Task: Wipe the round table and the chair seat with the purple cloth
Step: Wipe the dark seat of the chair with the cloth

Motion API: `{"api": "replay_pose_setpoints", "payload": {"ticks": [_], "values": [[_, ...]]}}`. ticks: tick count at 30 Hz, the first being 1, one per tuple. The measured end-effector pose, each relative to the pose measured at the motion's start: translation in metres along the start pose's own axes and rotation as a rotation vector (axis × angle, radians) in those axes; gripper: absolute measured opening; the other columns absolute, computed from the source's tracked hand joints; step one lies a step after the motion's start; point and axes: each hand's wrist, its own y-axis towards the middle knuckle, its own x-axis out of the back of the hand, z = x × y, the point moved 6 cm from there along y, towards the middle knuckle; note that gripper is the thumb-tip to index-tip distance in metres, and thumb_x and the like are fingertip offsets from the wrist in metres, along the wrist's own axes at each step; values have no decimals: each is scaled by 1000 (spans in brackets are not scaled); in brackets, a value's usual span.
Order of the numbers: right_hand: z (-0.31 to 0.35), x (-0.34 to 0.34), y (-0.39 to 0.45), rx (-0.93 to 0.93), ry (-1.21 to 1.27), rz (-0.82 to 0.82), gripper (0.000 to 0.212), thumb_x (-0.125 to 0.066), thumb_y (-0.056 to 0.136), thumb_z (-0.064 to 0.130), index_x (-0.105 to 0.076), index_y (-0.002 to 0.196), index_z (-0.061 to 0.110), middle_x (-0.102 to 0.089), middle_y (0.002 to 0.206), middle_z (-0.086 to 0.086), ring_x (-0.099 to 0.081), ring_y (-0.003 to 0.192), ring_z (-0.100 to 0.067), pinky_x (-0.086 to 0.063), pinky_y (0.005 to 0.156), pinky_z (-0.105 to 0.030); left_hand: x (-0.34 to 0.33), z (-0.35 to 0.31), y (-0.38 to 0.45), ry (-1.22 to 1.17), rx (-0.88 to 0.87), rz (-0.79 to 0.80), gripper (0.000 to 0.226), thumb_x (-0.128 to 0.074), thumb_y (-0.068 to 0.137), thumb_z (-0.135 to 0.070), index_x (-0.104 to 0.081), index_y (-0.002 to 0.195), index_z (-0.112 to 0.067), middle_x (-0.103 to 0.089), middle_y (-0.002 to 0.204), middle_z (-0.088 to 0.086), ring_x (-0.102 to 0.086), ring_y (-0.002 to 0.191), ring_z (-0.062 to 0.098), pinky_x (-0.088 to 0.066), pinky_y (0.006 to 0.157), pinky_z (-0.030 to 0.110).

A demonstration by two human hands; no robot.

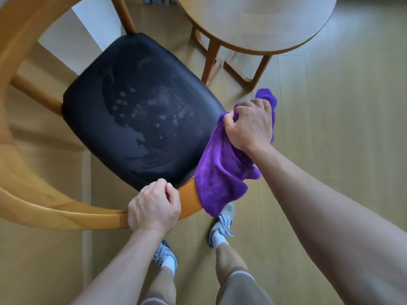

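Note:
A black padded chair seat (141,111) fills the middle of the view, marked with pale damp streaks and spots. My right hand (250,125) grips the bunched purple cloth (220,172) just off the seat's right edge; the cloth hangs down past the chair's wooden arm. My left hand (154,205) is curled around the end of the curved wooden armrest (66,208) at the seat's near edge. The round wooden table (253,23) stands at the top right, beyond the chair.
The table's wooden legs (211,60) stand close to the chair's far right corner. Pale wood flooring (330,106) spreads to the right. My feet in grey sneakers (222,225) stand just below the chair's armrest.

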Motion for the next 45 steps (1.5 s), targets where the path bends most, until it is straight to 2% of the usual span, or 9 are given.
{"api": "replay_pose_setpoints", "payload": {"ticks": [5, 12, 16, 20, 24, 32, 36, 40, 45], "values": [[32, -16, -91, -27, 71, -42, 30, -46, 86, 36, -67, 92, 15, -57, 134, 0, -18, 154, -31, -9, 126, -49, -1, -4, 1, 28, -45, 30, 29, -46, 99, -28, -49, 72, -18, -55, 68, -3, -52, 63, 23, -36, 57, 34], [16, -12, -76, 762, -198, 156, 48, -43, 89, 57, -64, 110, 19, -62, 104, -3, -54, 114, -32, -21, 121, -48, -1, -5, 2, 15, -93, 14, 37, -27, 98, -38, -45, 71, -21, -55, 69, -4, -53, 63, 24, -36, 58, 34], [26, -16, -56, 668, -182, 73, 32, -42, 89, 49, -52, 75, 22, -60, 76, 3, -52, 82, -25, -37, 98, -43, -3, -3, 2, 9, -94, 10, 35, -31, 101, -35, -46, 71, -21, -53, 69, -5, -51, 64, 21, -40, 59, 34], [37, -13, -40, 218, -113, 16, 41, -38, 88, 43, -57, 60, 21, -57, 63, -2, -54, 74, -24, -37, 96, -38, -2, -4, 1, 20, -96, 16, 37, -29, 101, -35, -49, 74, -20, -57, 72, -2, -54, 66, 22, -42, 60, 35], [51, -15, -58, -95, -25, -82, 44, -39, 92, 42, -66, 66, 19, -69, 79, -6, -56, 93, -23, -27, 114, -34, -4, -3, 2, 54, -98, 28, 37, -29, 102, -35, -52, 77, -19, -55, 74, -4, -51, 67, 20, -38, 60, 34], [54, -21, -128, 353, -12, 241, 70, -31, 88, 77, -58, 135, 32, -39, 157, -4, -9, 156, -31, 10, 121, -61, 11, 23, 3, 42, -266, 116, 35, -36, 104, -36, -51, 77, -21, -60, 81, -1, -56, 76, 23, -45, 67, 38], [55, -22, -131, 338, -84, 109, 57, -39, 89, 70, -69, 106, 25, -60, 124, -2, -32, 146, -32, -2, 120, -66, 20, 46, 6, 176, -251, 135, 40, -36, 103, -47, -58, 81, -21, -63, 79, -1, -61, 73, 21, -58, 68, 40], [48, -20, -107, 583, -135, 52, 52, -36, 92, 66, -64, 84, 22, -57, 87, 3, -52, 98, -25, -18, 120, -57, 16, 41, 5, 209, -311, 112, 37, -35, 103, -41, -52, 76, -23, -57, 71, -3, -57, 64, 19, -55, 58, 38], [47, -15, -68, 588, -183, 106, 54, -32, 97, 54, -52, 60, 20, -60, 66, 3, -50, 72, -22, -38, 87, -41, 17, 41, 3, 181, -332, 49, 35, -41, 102, -36, -50, 71, -23, -52, 64, -4, -53, 56, 18, -53, 51, 35]]}}
